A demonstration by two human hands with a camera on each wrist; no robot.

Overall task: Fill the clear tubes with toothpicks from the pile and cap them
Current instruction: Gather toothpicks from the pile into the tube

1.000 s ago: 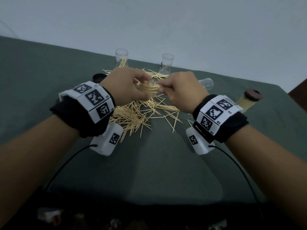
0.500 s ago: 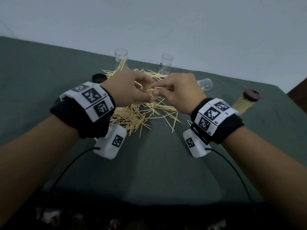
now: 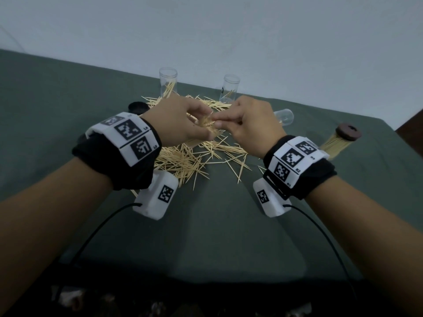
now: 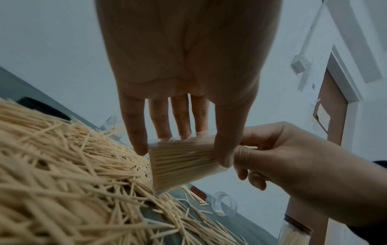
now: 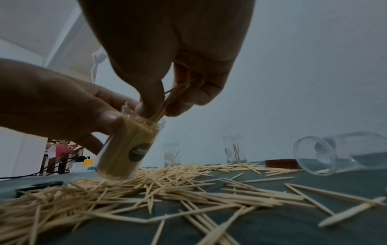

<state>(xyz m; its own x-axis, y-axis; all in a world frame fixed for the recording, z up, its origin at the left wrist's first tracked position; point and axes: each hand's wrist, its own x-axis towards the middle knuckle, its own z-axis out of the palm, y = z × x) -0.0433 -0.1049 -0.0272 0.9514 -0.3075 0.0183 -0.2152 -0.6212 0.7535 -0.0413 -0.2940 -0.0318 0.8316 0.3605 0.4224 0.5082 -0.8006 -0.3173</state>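
Two hands are meeting over the pile — I'm watching the left hand wrapping its thumb and fingers round a clear tube that is already packed nearly full, tilted with its base touching the loose toothpicks on the green table. My right hand is pinching a small bunch of toothpicks between thumb and fingertips and feeding their points into the tube's open mouth.

I'm judging this tube to be close to done; capping is not yet started. A dark cap is lying just beyond the left wrist, and a brown cap is sitting near an empty tube on its side. Two upright tubes, one left and one right, are standing at the far edge of the pile with only a few sticks each, and one capped tube is lying well off to the right.

What I'm worrying about: the tube is so full that the new sticks may be jamming against the ones inside and splaying out over the rim — then they'd be spilling back onto the pile. The tilt is adding to that, since a loosened grip would be letting the whole load slide out. Overfilling could also be keeping the cap from seating.
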